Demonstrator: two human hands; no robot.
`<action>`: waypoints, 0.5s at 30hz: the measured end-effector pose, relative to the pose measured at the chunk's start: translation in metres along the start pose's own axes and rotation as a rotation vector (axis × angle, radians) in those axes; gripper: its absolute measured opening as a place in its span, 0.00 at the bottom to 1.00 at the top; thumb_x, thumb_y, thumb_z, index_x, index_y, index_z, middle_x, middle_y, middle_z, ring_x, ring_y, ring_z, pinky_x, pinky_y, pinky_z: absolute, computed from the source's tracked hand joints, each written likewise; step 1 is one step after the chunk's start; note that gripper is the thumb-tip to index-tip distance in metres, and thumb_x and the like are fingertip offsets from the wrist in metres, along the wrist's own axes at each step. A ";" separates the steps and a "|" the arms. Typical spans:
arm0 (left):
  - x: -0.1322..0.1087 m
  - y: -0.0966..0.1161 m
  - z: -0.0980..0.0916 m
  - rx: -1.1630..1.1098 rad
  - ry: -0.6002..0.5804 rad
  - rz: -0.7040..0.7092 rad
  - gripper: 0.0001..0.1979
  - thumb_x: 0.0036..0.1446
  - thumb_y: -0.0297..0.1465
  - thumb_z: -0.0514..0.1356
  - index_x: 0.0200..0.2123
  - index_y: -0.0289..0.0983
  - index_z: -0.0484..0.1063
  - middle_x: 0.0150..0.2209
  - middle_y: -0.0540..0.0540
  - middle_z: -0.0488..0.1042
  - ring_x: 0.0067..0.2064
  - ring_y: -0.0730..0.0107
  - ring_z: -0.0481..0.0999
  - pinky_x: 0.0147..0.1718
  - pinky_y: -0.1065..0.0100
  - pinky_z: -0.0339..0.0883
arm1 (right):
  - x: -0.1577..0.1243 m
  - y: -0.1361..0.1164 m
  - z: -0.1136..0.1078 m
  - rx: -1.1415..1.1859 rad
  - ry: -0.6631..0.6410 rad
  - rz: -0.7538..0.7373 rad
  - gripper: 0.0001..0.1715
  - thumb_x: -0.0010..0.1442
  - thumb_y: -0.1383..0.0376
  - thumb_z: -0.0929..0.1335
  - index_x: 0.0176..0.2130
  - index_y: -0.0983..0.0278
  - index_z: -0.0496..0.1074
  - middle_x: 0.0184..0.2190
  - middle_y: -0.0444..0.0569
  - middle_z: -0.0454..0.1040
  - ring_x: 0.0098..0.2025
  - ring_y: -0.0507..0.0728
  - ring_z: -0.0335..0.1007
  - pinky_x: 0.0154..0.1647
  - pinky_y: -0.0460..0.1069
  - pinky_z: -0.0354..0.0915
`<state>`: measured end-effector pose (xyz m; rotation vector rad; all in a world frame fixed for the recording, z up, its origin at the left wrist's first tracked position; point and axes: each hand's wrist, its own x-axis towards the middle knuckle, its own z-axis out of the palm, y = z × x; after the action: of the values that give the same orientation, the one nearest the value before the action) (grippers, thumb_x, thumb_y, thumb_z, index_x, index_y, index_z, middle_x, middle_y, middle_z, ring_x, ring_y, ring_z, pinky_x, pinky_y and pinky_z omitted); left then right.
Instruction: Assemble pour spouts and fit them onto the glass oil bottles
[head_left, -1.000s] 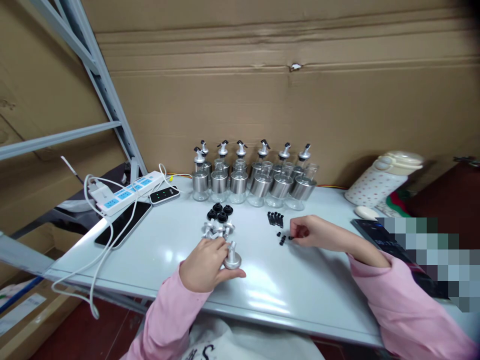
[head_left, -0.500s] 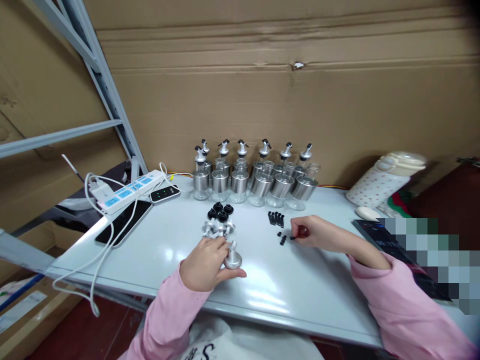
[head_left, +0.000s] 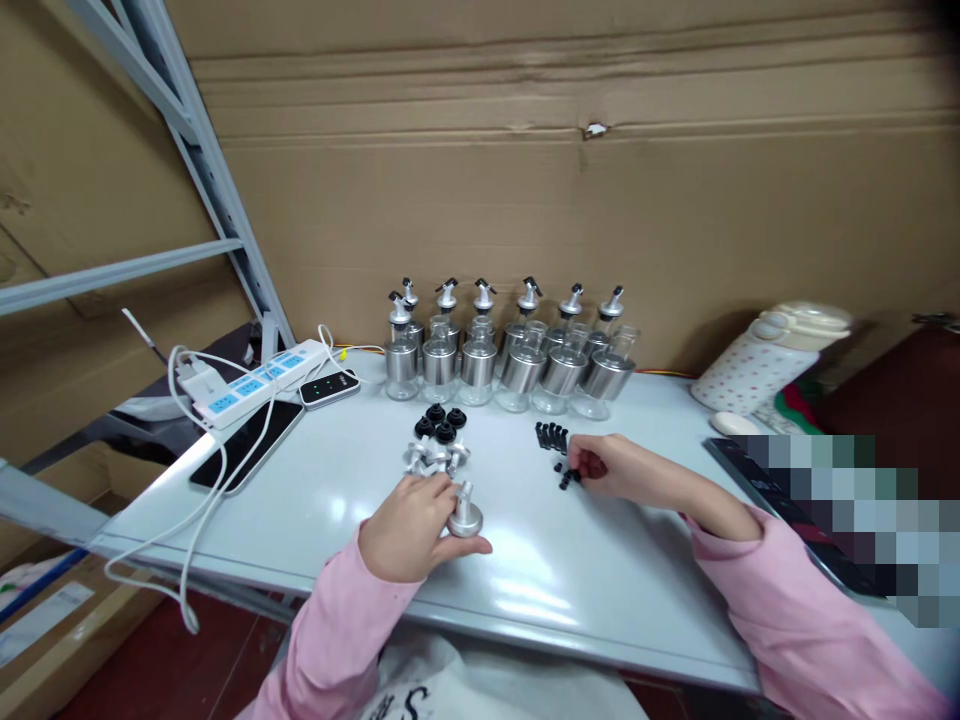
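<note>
My left hand (head_left: 411,525) is closed around a silver pourer spout (head_left: 466,514), its round base toward me and its thumb stretched out beneath. Just beyond lie several silver pourer spouts (head_left: 435,456) and several black stoppers (head_left: 441,422). My right hand (head_left: 606,462) is pinched at a small black piece (head_left: 576,476), beside several other small black pieces (head_left: 563,482). A row of black flip caps (head_left: 551,436) lies slightly farther back.
Glass bottles with steel bands (head_left: 478,362) stand along the back, some topped with pourers. At left are a power strip (head_left: 262,380) with white cables, a phone (head_left: 251,445) and a small black device (head_left: 330,387). A dotted flask (head_left: 757,360) and tablet (head_left: 795,520) are at right.
My right hand has shifted a little left, bringing the small black piece at its fingertips closer to the other small pieces. My left hand keeps its hold on the pourer spout.
</note>
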<state>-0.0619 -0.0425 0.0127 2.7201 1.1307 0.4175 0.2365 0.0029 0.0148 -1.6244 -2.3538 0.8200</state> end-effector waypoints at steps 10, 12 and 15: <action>0.000 0.001 -0.003 0.013 -0.014 -0.007 0.24 0.53 0.50 0.55 0.36 0.32 0.70 0.35 0.41 0.73 0.37 0.59 0.74 0.37 0.61 0.67 | 0.001 -0.003 -0.001 0.020 -0.033 0.003 0.17 0.47 0.69 0.62 0.40 0.66 0.68 0.25 0.45 0.70 0.27 0.54 0.65 0.30 0.48 0.62; 0.000 0.001 -0.003 0.009 -0.008 -0.005 0.24 0.53 0.50 0.55 0.35 0.32 0.71 0.35 0.41 0.73 0.37 0.59 0.74 0.37 0.61 0.67 | 0.000 -0.004 -0.001 0.023 -0.032 0.008 0.15 0.49 0.67 0.62 0.38 0.66 0.69 0.25 0.46 0.71 0.27 0.54 0.66 0.30 0.48 0.62; 0.000 0.002 -0.004 0.004 0.000 0.001 0.24 0.53 0.49 0.54 0.34 0.32 0.71 0.35 0.41 0.73 0.37 0.59 0.74 0.37 0.61 0.67 | 0.000 -0.004 -0.002 0.019 -0.032 0.030 0.12 0.51 0.66 0.62 0.36 0.66 0.70 0.26 0.46 0.71 0.27 0.54 0.66 0.31 0.48 0.62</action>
<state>-0.0615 -0.0440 0.0169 2.7240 1.1321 0.4160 0.2338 0.0023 0.0183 -1.6549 -2.3406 0.8777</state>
